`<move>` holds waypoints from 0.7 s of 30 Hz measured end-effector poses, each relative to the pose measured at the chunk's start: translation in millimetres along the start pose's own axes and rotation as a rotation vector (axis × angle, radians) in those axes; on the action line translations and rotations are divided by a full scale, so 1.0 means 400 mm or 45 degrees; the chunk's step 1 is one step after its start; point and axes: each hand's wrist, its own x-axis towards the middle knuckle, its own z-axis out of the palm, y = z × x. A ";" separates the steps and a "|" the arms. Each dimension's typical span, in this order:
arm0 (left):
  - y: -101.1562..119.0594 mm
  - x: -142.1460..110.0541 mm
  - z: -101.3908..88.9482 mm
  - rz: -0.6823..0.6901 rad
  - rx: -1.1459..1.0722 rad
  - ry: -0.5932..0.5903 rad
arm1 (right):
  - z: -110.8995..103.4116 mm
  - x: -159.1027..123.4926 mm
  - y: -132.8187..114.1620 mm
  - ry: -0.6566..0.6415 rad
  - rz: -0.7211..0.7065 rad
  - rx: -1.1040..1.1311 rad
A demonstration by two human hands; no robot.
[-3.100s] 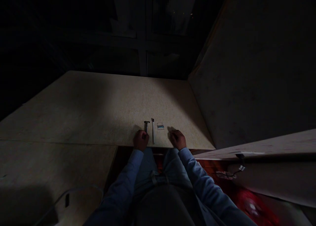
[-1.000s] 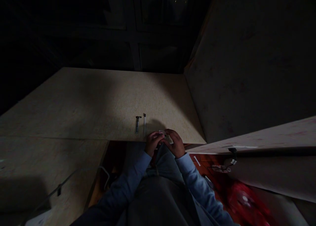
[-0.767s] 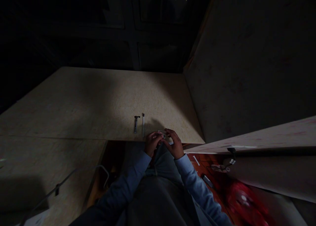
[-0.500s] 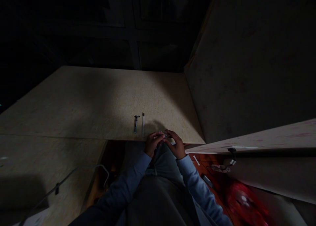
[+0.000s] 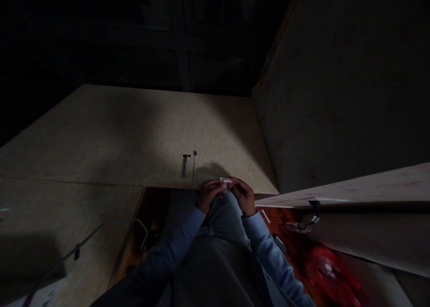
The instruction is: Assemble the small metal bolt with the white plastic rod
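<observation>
Dark room around a pale tabletop [image 5: 161, 132], with dim window panes [image 5: 154, 67] beyond. Holding a small clear case [image 5: 225, 180] by the fingertips of the left hand [image 5: 208, 196] and the right hand [image 5: 244, 196], with both close together at the tabletop's near edge, in front of the lap. Too small and too dim to make out anything inside. Clad in blue sleeves [image 5: 188, 228] along both forearms, over bluish trousers [image 5: 226, 217].

Just left of the left hand, on the tabletop: a toothbrush [image 5: 195, 168], slim and pale-handled, with its dark head at the far end. Beside that, apart and roughly parallel: a razor [image 5: 184, 167], dark head also at the far end.

Farther left, across the nearer section: a grey cable [image 5: 104, 224] with a small dark clip [image 5: 77, 253]. Off to the right, down on the reddish floor [image 5: 275, 224]: a narrow white strip [image 5: 265, 215], a grey box-like object [image 5: 280, 243] and a glossy red bag [image 5: 332, 273].
</observation>
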 end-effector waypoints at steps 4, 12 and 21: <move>-0.001 0.000 -0.004 0.003 -0.016 -0.058 | 0.006 -0.001 0.005 0.087 0.086 0.103; -0.019 0.007 -0.003 0.033 0.057 0.062 | 0.035 -0.002 0.027 0.184 0.160 0.176; -0.052 0.040 -0.010 0.048 0.056 0.182 | 0.058 0.019 0.071 0.221 0.238 0.188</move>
